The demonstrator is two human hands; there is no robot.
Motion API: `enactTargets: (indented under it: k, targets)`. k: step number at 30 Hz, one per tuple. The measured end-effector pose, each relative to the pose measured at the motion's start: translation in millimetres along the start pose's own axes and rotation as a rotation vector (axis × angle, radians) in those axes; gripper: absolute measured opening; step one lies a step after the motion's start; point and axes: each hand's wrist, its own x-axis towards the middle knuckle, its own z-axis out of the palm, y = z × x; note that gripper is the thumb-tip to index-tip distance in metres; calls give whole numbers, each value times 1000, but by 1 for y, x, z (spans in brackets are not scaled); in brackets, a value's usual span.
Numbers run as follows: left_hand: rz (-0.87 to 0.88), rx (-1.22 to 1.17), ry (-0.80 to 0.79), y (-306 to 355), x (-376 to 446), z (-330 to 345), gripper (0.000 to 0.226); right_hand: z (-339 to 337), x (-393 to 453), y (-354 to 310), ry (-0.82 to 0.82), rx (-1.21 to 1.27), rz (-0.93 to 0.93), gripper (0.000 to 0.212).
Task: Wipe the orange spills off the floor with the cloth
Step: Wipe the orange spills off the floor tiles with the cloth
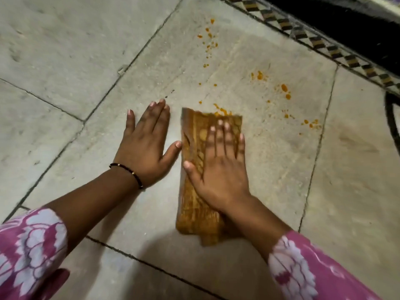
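Note:
A folded brown-orange patterned cloth lies flat on the grey stone floor. My right hand presses down on it with straight, spread fingers, blurred by motion. My left hand rests flat on the floor just left of the cloth, fingers straight. Orange spills dot the floor beyond the cloth: a trail of drops at the far middle, blobs to the right, and a smear at the cloth's far edge.
A patterned tile border runs diagonally at the top right, with a dark area behind it. A dark curved object shows at the right edge. Dark grout lines cross the floor.

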Motion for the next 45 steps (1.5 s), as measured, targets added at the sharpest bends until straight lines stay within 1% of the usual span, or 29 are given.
enactTargets:
  k: [3, 6, 8, 10, 13, 15, 17, 19, 21, 23, 25, 27, 29, 31, 33, 36, 38, 41, 43, 45]
  targets:
    - [-19, -46, 26, -1, 0, 0, 68, -8, 57, 18, 10, -102, -150, 83]
    - [-26, -69, 25, -1, -1, -1, 67, -17, 86, 62, -1, -175, -171, 79]
    - [-24, -72, 14, -1, -1, -2, 67, -19, 74, 88, -3, -185, -155, 76]
    - [-26, -67, 7, -1, -1, -2, 67, -17, 35, 100, -21, -208, -189, 73]
    - [-36, -33, -6, 1, 2, -1, 70, -6, -39, 71, -23, -185, -276, 72]
    - [-38, -23, -4, 1, 2, 0, 71, 6, -57, 33, -19, -110, -278, 73]
    - [-33, -30, 1, 0, 1, 0, 69, 9, -37, 3, -25, -12, -268, 71]
    - [-28, -66, 32, 1, 0, -1, 65, 4, 3, 0, -11, -8, -274, 70]
    - [-29, -128, 46, 3, 0, -3, 63, -5, 38, 25, -24, -35, -231, 71]
    - [-85, -170, 73, -2, -4, -8, 64, -11, 53, 66, -36, -37, -99, 72]
    - [-195, -111, 92, -13, -12, -13, 66, -14, 36, 102, -40, -30, 41, 72]
    - [-267, -11, 59, -22, -18, -14, 70, -10, -7, 117, -74, -66, 75, 68]
    - [-246, 39, 12, -21, -18, -12, 72, 1, -57, 95, -89, -96, 9, 65]
    - [-223, 39, -2, -18, -16, -10, 72, 11, -78, 59, -53, -123, -134, 66]
    - [-224, 5, 15, -20, -16, -10, 72, 14, -55, 21, -40, -82, -262, 68]
    - [-229, -55, 63, -24, -19, -10, 71, 4, 23, -22, 2, -41, -393, 63]
    - [-219, -78, 66, -24, -19, -11, 70, -7, 80, -29, -3, -34, -354, 62]
    - [-220, -66, 38, -26, -19, -12, 69, -14, 123, 2, -25, -2, -197, 61]
    - [-222, -52, 29, -26, -20, -12, 70, -15, 110, 39, -4, 13, -94, 62]
    - [-227, -35, 23, -26, -19, -11, 74, -14, 67, 71, 14, 6, 48, 64]
